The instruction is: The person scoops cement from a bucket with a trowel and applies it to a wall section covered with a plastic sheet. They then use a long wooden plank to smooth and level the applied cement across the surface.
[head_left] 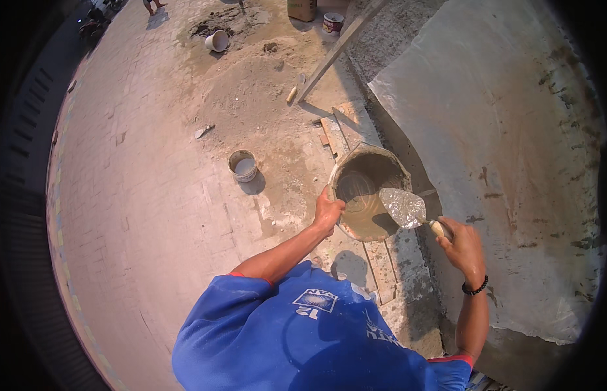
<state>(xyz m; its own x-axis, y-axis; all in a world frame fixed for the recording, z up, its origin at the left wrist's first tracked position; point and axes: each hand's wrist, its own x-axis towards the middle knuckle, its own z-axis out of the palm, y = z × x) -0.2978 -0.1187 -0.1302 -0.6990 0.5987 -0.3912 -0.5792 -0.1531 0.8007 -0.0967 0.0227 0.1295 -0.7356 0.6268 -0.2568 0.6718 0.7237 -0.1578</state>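
Observation:
My left hand (329,212) is closed on the left rim of a round, mortar-stained basin (408,171). A little thin, greyish-brown wet mix lies in the bottom of the basin. In my right hand (461,246) is the wooden handle of a pointing trowel (402,207). Its wet, shiny blade reaches over the right side of the basin; whether it touches the rim I cannot tell. A dark beaded bracelet circles my right wrist.
A small bucket (242,165) of greyish liquid stands left of the basin. Beyond are a sand heap (241,91), a tipped white bucket (217,41) and a slanted wooden beam (342,49). A large grey sheet (492,150) fills the right. Planks (380,270) lie beneath the basin.

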